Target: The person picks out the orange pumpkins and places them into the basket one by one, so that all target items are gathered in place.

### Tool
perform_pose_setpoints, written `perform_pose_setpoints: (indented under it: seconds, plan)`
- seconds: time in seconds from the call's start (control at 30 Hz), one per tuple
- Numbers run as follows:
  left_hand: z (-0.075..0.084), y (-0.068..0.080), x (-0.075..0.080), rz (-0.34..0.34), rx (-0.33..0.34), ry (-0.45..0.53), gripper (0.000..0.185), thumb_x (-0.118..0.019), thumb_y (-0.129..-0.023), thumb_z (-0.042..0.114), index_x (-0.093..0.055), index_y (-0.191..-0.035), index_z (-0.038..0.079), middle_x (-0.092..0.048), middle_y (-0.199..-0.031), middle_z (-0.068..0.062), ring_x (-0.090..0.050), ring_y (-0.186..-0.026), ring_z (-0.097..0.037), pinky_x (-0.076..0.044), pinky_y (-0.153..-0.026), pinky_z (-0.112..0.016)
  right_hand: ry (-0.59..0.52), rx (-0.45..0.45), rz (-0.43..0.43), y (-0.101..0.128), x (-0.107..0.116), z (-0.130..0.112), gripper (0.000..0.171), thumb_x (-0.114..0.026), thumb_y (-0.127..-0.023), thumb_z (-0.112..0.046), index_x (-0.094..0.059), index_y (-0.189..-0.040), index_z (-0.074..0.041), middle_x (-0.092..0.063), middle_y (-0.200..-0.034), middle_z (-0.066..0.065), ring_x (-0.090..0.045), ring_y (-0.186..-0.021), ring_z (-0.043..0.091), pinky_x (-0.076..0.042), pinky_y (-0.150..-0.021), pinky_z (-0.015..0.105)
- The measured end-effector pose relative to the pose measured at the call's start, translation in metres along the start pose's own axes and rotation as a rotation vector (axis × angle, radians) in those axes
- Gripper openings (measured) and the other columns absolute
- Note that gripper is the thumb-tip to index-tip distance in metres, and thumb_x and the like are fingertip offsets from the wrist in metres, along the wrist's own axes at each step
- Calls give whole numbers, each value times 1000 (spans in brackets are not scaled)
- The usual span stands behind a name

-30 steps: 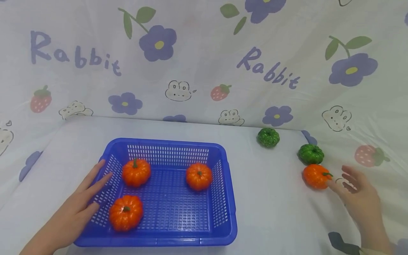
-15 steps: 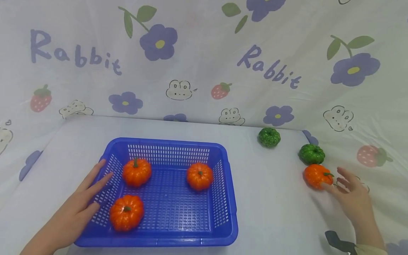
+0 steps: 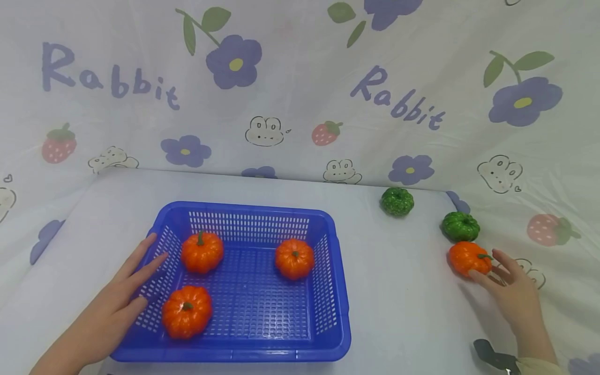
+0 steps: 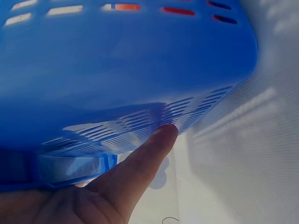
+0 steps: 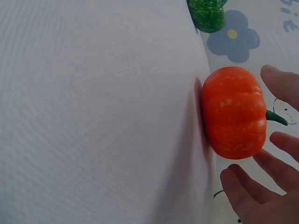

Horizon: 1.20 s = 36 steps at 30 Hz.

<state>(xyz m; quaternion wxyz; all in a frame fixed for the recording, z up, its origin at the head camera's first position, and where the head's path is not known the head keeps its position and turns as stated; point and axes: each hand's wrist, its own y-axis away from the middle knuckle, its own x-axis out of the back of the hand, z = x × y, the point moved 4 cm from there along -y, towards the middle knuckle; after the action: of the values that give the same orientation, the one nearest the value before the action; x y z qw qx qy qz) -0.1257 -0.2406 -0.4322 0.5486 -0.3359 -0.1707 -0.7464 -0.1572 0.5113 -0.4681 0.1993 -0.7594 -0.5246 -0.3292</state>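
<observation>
My left hand (image 3: 108, 307) lies along the left side of a blue plastic basket (image 3: 229, 355), its fingers straight and spread over the rim. In the left wrist view one digit (image 4: 145, 163) reaches along the basket's slotted outer wall. Far to the right, my right hand (image 3: 511, 294) is beside a small orange pumpkin (image 3: 469, 259) lying on its side, its green stem toward the palm. Seen from the right wrist, the fingers are spread around the stem end of the pumpkin (image 5: 233, 112), with gaps showing between.
Inside the basket sit three orange pumpkins, one at back left (image 3: 202, 253), one at front left (image 3: 187, 312) and one at right (image 3: 294, 259). A dark green pumpkin (image 3: 461, 227) adjoins the orange one; a speckled green one (image 3: 397, 202) stands near the white table's (image 3: 389, 312) back edge.
My right hand has moved left, closer in around the orange pumpkin. The left hand has stayed at the basket, and the pumpkins rest where they were.
</observation>
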Motion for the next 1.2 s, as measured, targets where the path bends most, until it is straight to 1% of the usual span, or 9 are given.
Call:
perform_pose_setpoints:
  seconds: [0.1, 0.17, 0.2, 0.37, 0.6, 0.77, 1.03, 1.1, 1.2]
  plan:
    - [1, 1, 0, -2, 8, 3, 72, -54, -97, -6, -41, -167, 5, -2, -182, -7, -14, -161, -53, -31, -105, -87, 1, -39, 2, -4, -2, 1, 99, -73, -102, -48, -18, -174, -8, -17, -177, 25, -37, -151, 56, -45, -114, 56]
    - [1, 1, 0, 0, 7, 7, 71, -54, -97, -6, -41, -167, 5, -2, -183, -6, -14, -161, -53, -30, -106, -87, 1, -49, 8, -6, -3, 3, 98, -73, -103, -48, -19, -173, -7, -16, -177, 25, -37, -150, 57, -40, -112, 69]
    - [1, 1, 0, 3, 5, 9, 71, -54, -97, -6, -41, -167, 5, -2, -183, -5, -14, -161, -52, -30, -106, -87, 2, -50, 10, -7, -4, 3, 97, -73, -103, -48, -20, -173, -6, -17, -177, 26, -37, -149, 58, -40, -111, 71]
    - [1, 1, 1, 11, -13, 20, 71, -53, -98, -7, -42, -166, 6, -3, -183, -3, -13, -162, -51, -28, -107, -86, 16, -55, 36, -8, -5, 7, 92, -73, -103, -47, -27, -171, -6, -22, -176, 26, -41, -148, 57, -43, -109, 70]
    - [0, 0, 1, 8, -10, 21, 71, -54, -97, -7, -42, -167, 6, -3, -183, -3, -13, -162, -50, -29, -106, -86, 0, -103, 50, -6, -4, 6, 89, -72, -104, -46, -28, -172, -8, -21, -176, 26, -39, -149, 57, -43, -109, 74]
    - [0, 0, 1, 2, 1, 18, 72, -55, -96, -7, -42, -166, 5, -3, -183, -4, -14, -161, -52, -31, -105, -87, -4, -110, 58, -4, -4, 4, 88, -71, -104, -45, -29, -171, -8, -21, -176, 26, -39, -149, 58, -42, -110, 76]
    - [1, 0, 2, 2, 4, 18, 72, -55, -96, -7, -42, -166, 5, -3, -183, -4, -14, -161, -52, -31, -106, -86, 37, -81, 63, -3, -2, 1, 88, -71, -104, -49, -30, -171, -9, -27, -173, 27, -42, -146, 59, -45, -107, 75]
    - [1, 0, 2, 2, 5, 20, 72, -54, -97, -7, -42, -167, 6, -3, -183, -4, -13, -162, -51, -30, -106, -86, 48, -62, 69, -2, 0, -2, 87, -71, -104, -48, -31, -171, -9, -30, -173, 26, -44, -145, 57, -49, -107, 68]
    - [0, 0, 1, 1, 7, 23, 72, -55, -97, -7, -41, -167, 6, -3, -183, -5, -13, -161, -52, -30, -106, -86, 50, -26, 76, -1, 3, -7, 87, -73, -103, -47, -34, -170, -8, -33, -172, 26, -48, -143, 56, -61, -99, 38]
